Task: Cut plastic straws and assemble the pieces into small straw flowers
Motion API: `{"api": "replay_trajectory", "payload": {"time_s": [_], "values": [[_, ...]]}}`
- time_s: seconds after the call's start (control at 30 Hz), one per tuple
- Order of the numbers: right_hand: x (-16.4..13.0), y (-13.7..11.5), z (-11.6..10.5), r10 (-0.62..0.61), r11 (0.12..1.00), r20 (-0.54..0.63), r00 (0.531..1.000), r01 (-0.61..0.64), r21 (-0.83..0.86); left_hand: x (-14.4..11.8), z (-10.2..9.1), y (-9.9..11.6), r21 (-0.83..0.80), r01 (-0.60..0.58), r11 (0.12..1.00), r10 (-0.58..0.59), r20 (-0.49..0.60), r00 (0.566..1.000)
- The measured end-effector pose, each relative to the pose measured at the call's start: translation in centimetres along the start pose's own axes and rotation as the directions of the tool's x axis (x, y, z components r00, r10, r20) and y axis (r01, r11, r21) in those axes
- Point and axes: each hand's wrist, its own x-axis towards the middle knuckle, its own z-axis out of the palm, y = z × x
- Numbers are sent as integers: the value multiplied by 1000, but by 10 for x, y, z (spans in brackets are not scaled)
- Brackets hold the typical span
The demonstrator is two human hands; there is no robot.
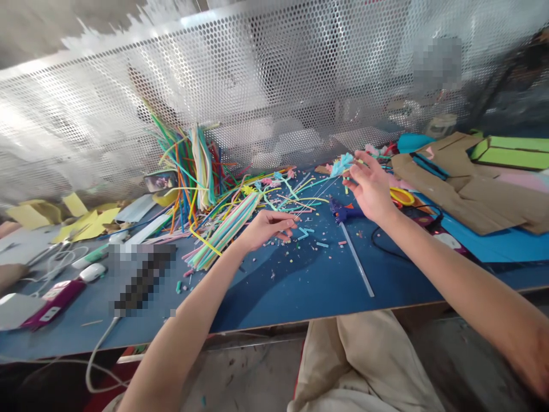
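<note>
Your left hand pinches one end of a thin, clear strand above the worktop; its long axis slants rightward, toward the rear edge, to a light-blue piece at your half-open right hand, whose grip I cannot tell. Marks on the purple power strip are too small to read. Blue surface shows around the glue stick, which points toward the front edge.

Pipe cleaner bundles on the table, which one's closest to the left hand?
The pastel bundle lying slanted on the blue table, by the left hand; the other bundles stand upright farther back, near the perforated screen.
</note>
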Motion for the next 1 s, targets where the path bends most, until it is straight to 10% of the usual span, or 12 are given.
{"api": "replay_trajectory", "payload": {"time_s": [0.23,1.0], "values": [[-6,-10,10,91,967,92,992,-110,230,-2,-2,5,72,-27,997,31,-49,998],[-9,-15,11,95,974,99,991,-113,196,2,-7,1,176,-51,983,66,-78,995]]}}
